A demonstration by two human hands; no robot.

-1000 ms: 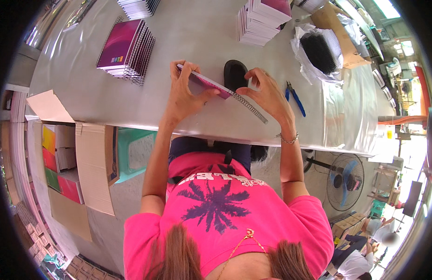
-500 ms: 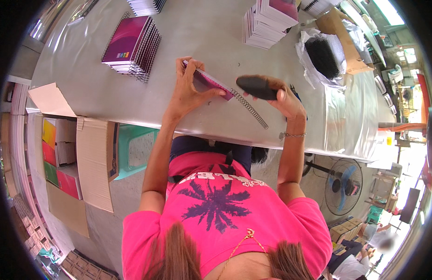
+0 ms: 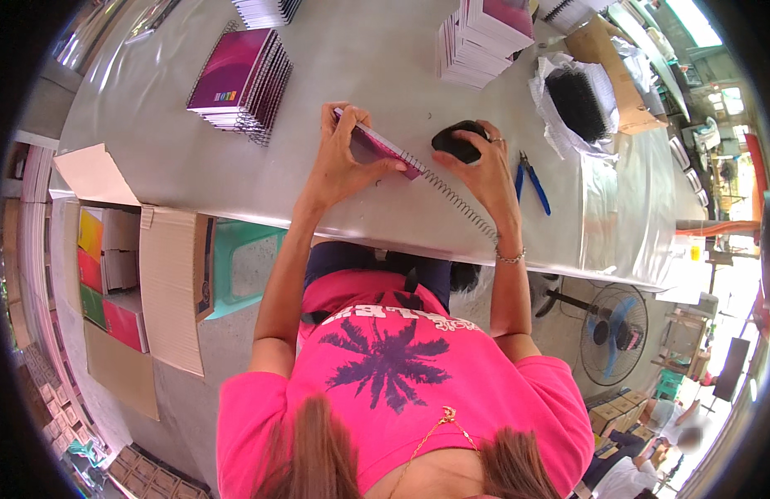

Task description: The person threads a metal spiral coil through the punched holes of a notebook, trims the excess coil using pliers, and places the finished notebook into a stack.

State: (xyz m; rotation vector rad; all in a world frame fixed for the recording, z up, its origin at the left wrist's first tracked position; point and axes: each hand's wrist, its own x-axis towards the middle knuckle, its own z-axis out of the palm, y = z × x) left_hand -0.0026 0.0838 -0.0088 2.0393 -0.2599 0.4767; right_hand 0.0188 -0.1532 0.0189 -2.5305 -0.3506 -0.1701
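Note:
My left hand (image 3: 339,158) grips a small purple notebook (image 3: 391,151) on its edge, thumb along the near side and fingers over the far end. A dark wire spiral coil (image 3: 456,200) runs from the notebook's near right corner down toward my right wrist. Its first loops sit along the notebook's edge. In my right hand (image 3: 485,166) is a smooth, black, rounded object (image 3: 454,146), its kind unclear, held between curled fingers and thumb above the table. Blue-handled pliers (image 3: 531,185) lie on the table just right of that hand.
Spiral-bound purple notebooks (image 3: 235,83) are stacked at the left, with more book stacks (image 3: 476,50) at the far right. White wrapping holds many black coils (image 3: 575,101) beside a cardboard box (image 3: 611,75). An open carton (image 3: 173,283) and a fan (image 3: 611,333) stand below the table's edge.
My right hand has shifted left and turned, tilting the black object with it. The coil now reaches farther toward my wrist. The pliers have come fully into sight; my left hand keeps its hold.

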